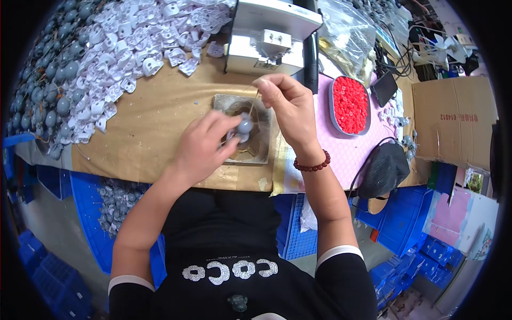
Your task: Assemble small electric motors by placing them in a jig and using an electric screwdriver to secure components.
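Note:
Between the fingers of my left hand [200, 146], a small grey ball-shaped part [245, 126] is gripped, with what looks like a white plastic piece beneath it. The fingers are slightly blurred. My right hand [290, 109], higher and to the right, pinches a thin light cord [253, 103] that runs down to the ball and looks taut. Both hands are over a square metal block [263, 155] with a round recess, partly hidden by the left hand and the ball. A red bead bracelet is on my right wrist.
A white machine [274, 26] stands behind the block. White plastic pieces [125, 40] heap at far left, beside grey balls with cords [61, 72]. A tub [331, 114] of small red parts, a black pouch [384, 169] and a cardboard box [453, 117] are at right. Blue crates [85, 213] stand below.

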A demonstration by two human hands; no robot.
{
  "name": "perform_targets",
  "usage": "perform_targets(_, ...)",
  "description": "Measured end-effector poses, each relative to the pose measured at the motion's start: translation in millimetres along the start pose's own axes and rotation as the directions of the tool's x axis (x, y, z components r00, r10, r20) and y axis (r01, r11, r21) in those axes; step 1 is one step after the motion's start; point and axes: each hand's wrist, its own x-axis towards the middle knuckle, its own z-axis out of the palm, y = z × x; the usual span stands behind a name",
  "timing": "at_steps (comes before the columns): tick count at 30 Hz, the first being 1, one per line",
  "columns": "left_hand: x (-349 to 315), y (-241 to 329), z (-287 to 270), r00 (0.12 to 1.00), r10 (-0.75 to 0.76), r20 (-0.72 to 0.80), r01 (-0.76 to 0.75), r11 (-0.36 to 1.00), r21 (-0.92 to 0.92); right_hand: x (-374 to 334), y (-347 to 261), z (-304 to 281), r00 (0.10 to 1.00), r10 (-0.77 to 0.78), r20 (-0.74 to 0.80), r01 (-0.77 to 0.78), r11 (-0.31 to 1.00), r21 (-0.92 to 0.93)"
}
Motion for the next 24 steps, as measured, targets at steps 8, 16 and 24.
perform_targets(8, -95.6, 15.5, -158.4, 0.607, -0.527, 0.595, 0.248, 0.837, 0.488, -12.2, 0.8, -123.1, 0.955, -0.293, -0.039, 0.162, 0.629, -0.76)
perform_targets(16, -68.0, -17.5, -164.9, 0.802, -0.44, 0.404, 0.196, 0.833, 0.517, -28.5, 19.9, -192.6, 0.985, -0.151, 0.086, 0.109, 0.15, -0.983)
perform_targets(24, 60.6, -89.5, -52.5, 0.993, -0.044, 0.111, -0.037, 0.773, 0.633, -21.0, 29.6, -194.7, 0.99, -0.109, 0.088, 0.099, 0.1, -0.99)
